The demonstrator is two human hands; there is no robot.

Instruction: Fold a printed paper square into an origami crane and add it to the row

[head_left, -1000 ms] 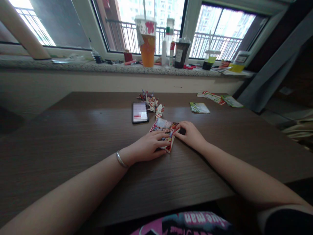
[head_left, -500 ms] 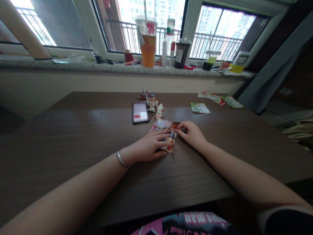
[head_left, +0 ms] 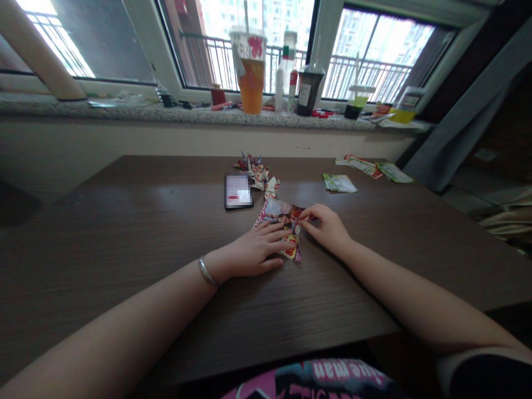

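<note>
A colourful printed sheet of paper (head_left: 279,208), partly folded, lies on the table in front of me. My left hand (head_left: 266,244) rests flat on it with the fingers spread, covering much of its lower left part. At its right edge my right hand (head_left: 322,224) pinches a fold of the paper between thumb and fingertips. A flap with red and yellow print (head_left: 291,249) shows beyond the left fingertips. Just past the sheet sits a cluster of folded paper pieces (head_left: 261,176), next to a phone-like device (head_left: 238,192) with a blurred screen.
A fanned stack of green and white paper slips (head_left: 339,183) lies at the back right, with more printed slips (head_left: 361,166) behind it. On the windowsill (head_left: 187,115) stand a large cup of orange drink (head_left: 252,83), a clear bottle (head_left: 285,77), a dark cup (head_left: 308,91) and other clutter.
The paper's lower flap has spread slightly right and down, and its upper right edge has shifted. Both hands stay nearly in place, the left still flat and the right still pinching.
</note>
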